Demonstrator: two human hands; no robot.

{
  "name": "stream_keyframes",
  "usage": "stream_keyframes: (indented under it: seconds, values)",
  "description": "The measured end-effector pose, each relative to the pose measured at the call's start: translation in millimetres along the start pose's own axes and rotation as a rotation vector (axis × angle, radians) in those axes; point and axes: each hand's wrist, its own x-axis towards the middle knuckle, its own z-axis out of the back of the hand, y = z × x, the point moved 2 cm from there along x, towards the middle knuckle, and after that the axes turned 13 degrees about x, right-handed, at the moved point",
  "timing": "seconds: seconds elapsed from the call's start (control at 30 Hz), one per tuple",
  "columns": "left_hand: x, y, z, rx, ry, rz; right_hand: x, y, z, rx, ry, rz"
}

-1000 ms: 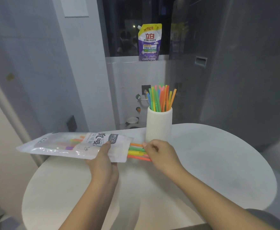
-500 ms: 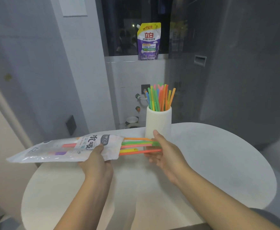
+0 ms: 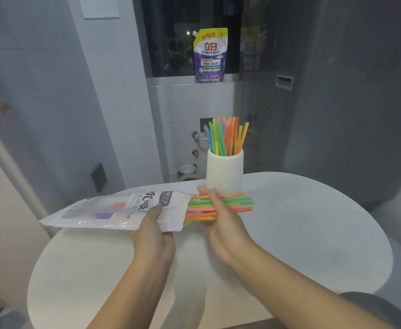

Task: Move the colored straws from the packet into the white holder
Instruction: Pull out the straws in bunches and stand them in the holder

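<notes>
You are holding the packet [image 3: 114, 211] level above the table [image 3: 313, 233], to the left of the white holder [image 3: 225, 172], with your left hand [image 3: 155, 227] pinching its open end, thumb on top. You are drawing a bundle of colored straws [image 3: 238, 201] out of that mouth with your right hand [image 3: 218, 222], fingers wrapped over the middle of the bundle, just in front of the holder's base. The left ends of the straws appear to be sitting at or just inside the packet's mouth, so you are probably best off pulling straight along their length until they are free, keeping the packet steady and flat so the ones remaining inside are not spilling. Hold the bundle snug enough that no straw is sliding loose, then tip it upright before bringing it over the holder, which is already carrying many standing straws [image 3: 228, 136]; aim for whatever gap you can find among them.
</notes>
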Motion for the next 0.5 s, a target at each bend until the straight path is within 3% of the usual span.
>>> stream_keyframes:
  seconds: [0.27, 0.5]
  values:
    - [3, -8, 2, -0.060, -0.013, 0.065, 3, 48, -2, -0.176, -0.073, 0.407]
    - [7, -4, 3, -0.001, 0.022, 0.072, 7, 94, -18, 0.210, -0.040, 0.515]
